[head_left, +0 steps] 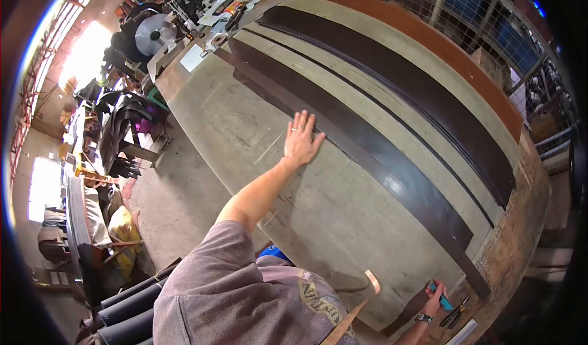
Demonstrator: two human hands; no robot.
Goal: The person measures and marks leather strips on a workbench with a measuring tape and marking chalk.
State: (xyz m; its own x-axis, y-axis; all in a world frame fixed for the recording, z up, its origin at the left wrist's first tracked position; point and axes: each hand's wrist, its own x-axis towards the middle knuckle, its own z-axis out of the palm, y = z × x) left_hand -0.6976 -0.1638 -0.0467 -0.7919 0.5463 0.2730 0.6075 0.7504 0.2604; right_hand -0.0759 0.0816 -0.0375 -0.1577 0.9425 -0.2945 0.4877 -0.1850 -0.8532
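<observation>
My left hand (300,142), with a ring on one finger, lies flat with its fingers spread. Its fingertips touch the edge of a long, narrow dark strip (349,150). That strip runs along a dark brown sheet (386,140), which looks like leather, and extends beyond it at both ends. Near the table's right end, my right hand (433,300), wearing a wristwatch, is closed around a teal-handled tool (442,296) that looks like a utility knife; its blade is not visible. Pliers with dark handles (454,314) lie just beside that hand.
Across the table (239,118) lie a thin black strip (392,115), another dark brown stack (404,82) and an orange-brown sheet (429,45). A curled tan strip (352,314) hangs by my chest. Wire mesh (459,8) borders the far side. Dark rolls (125,308) stand lower left.
</observation>
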